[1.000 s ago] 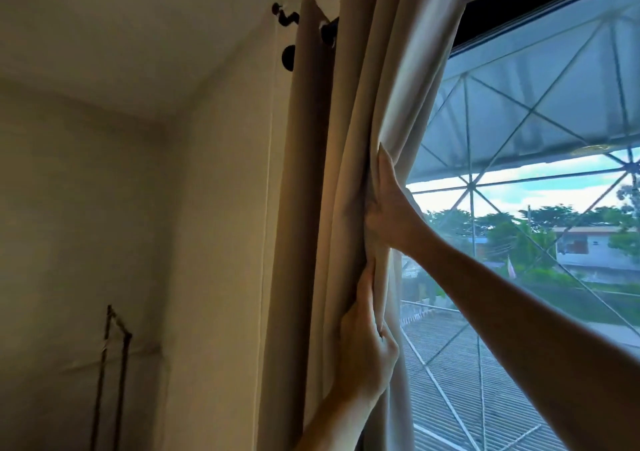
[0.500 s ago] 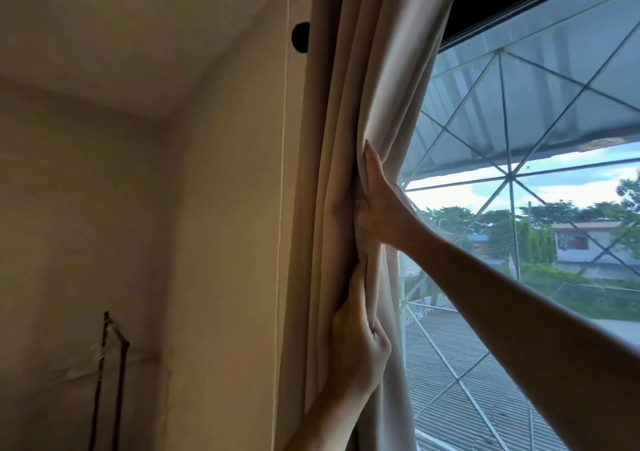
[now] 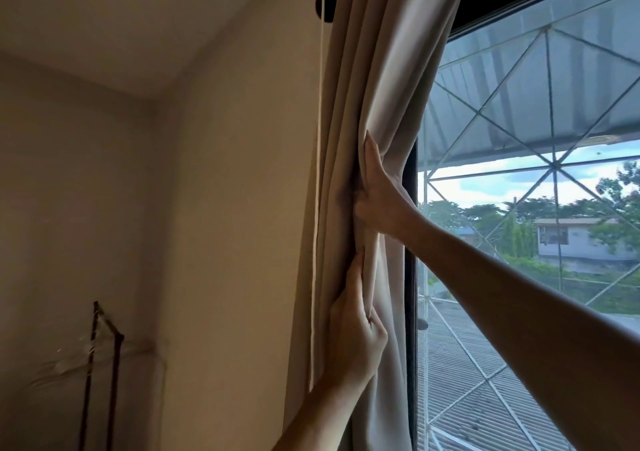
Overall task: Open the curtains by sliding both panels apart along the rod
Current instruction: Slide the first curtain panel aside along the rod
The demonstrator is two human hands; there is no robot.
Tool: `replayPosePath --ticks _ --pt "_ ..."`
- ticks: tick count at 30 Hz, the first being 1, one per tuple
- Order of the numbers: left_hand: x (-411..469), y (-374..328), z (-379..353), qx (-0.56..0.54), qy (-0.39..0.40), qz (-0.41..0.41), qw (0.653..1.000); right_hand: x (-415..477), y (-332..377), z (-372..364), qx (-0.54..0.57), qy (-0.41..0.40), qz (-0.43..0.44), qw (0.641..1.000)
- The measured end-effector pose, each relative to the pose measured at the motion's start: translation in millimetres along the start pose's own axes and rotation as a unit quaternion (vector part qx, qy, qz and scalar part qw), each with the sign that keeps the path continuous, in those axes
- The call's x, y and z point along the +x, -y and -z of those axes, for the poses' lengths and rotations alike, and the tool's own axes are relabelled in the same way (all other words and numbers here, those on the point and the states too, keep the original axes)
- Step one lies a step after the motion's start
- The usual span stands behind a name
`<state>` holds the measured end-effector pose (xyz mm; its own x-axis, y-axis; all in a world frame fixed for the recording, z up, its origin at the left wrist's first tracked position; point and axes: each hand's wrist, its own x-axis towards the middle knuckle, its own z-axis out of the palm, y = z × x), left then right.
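Left panel (image 3: 349, 111) bunched at window's left edge, both hands gripping its folds—left hand (image 3: 353, 332) low, right hand (image 3: 375, 194) above; other panel likely next.

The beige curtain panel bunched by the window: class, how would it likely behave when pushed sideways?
The curtain panel is probably floppy: it hangs in soft vertical folds and dents where the right hand presses. It likely gathers rather than slides stiffly, since pleats bunch under the left hand.
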<state>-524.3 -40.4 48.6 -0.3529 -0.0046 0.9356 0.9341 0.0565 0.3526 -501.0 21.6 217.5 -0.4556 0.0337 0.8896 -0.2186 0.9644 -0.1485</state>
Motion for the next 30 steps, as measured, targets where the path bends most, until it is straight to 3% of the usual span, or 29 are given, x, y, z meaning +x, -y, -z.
replayPosePath --ticks 9,20,30 --pt "3.0 33.6 0.5 -0.005 -0.006 -0.008 1.000 5.0 4.5 -16.3 0.014 0.022 -0.047 0.999" --pt "-2.2 26.9 -0.7 -0.029 -0.012 -0.029 0.999 2.8 1.5 -12.1 -0.002 0.018 -0.054 0.998" --pt "-17.4 -3.5 -5.2 -0.109 0.051 0.025 0.992 -14.3 -5.8 3.6 -0.025 0.032 -0.031 0.999"
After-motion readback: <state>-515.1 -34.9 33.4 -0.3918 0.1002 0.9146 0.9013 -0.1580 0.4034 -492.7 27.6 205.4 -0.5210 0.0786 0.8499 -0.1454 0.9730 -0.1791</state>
